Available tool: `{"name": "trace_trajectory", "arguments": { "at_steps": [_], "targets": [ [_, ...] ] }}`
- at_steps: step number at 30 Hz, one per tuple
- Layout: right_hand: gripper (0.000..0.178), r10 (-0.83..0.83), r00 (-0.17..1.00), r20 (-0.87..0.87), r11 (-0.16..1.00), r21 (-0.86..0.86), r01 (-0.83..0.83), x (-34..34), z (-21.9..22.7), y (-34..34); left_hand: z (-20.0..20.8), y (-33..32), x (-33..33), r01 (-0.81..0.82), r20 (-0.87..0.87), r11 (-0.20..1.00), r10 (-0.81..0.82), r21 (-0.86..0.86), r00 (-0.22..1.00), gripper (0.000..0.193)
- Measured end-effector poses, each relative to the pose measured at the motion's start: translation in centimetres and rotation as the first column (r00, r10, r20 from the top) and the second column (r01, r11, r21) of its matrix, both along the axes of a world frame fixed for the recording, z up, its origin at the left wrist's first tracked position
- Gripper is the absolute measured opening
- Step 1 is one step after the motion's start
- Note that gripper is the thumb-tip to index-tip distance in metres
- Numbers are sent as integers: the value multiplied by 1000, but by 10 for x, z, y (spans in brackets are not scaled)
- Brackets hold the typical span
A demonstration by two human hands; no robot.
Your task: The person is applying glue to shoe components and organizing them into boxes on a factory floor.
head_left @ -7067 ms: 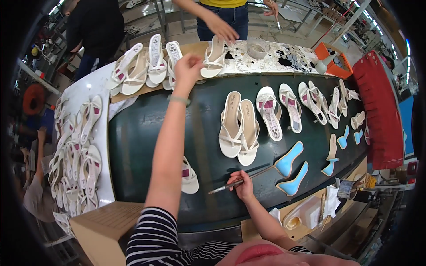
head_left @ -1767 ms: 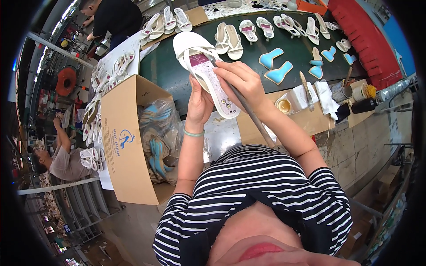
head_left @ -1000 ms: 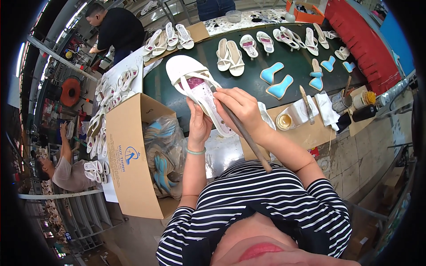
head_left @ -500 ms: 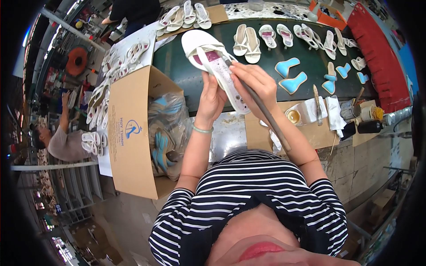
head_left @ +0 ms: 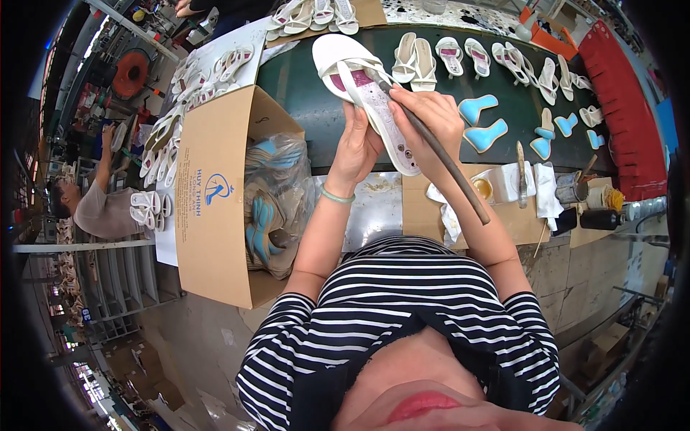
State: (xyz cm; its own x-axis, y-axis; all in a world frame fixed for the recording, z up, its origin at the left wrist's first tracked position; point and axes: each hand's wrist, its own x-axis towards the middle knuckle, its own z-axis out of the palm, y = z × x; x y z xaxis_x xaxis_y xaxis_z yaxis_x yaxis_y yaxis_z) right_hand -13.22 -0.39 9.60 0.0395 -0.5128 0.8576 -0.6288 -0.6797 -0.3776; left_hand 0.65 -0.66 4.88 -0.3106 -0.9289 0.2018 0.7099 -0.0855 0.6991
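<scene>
A white strappy sandal point(head_left: 389, 129) is held up over the green worktop, its toe pointing away to the left and its spotted insole facing me. My left hand point(head_left: 359, 146) is closed around its near side, under the straps. In my right hand point(head_left: 431, 128) is a long dark stick-like tool point(head_left: 454, 171), gripped near its upper end. The tool's tip reaches to the straps and the inside of the sandal, beside a purple-red patch; its exact end is hard to make out. The tool's other end slants down over my right forearm.
An open cardboard box point(head_left: 215, 151) with bagged blue-soled shoes stands at left. White sandals point(head_left: 415, 61) line the green worktop point(head_left: 316, 93), with blue sole pieces point(head_left: 486, 135) nearer. A cup of amber liquid point(head_left: 482, 188), a brush point(head_left: 521, 172) and pots point(head_left: 571, 188) sit at right.
The view has shifted slightly, so the scene sits a little further right. My hands and the sandal have moved a little right with it; the tool stays at the straps, its lower end further out.
</scene>
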Motion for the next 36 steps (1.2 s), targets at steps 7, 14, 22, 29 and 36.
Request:
{"name": "trace_trajectory", "arguments": {
  "at_steps": [7,14,22,29,36],
  "targets": [
    [19,35,998,43,999,14,-36,2,4,-1,-11,-4,5,87,-30,996,-87,-4,996,59],
    [20,78,996,45,997,20,-79,6,4,-1,-15,-3,7,116,-50,993,-116,13,992,56],
    [21,130,991,44,990,55,-133,3,10,-4,-11,-1,8,168,-44,986,-168,-10,985,56],
    [16,287,954,84,941,163,-297,-13,28,-11,-7,2,12,175,48,984,-173,-26,984,64],
    [15,380,908,175,828,373,-418,-33,55,-15,-7,3,18,245,76,967,-240,-64,968,74]
  ]
}}
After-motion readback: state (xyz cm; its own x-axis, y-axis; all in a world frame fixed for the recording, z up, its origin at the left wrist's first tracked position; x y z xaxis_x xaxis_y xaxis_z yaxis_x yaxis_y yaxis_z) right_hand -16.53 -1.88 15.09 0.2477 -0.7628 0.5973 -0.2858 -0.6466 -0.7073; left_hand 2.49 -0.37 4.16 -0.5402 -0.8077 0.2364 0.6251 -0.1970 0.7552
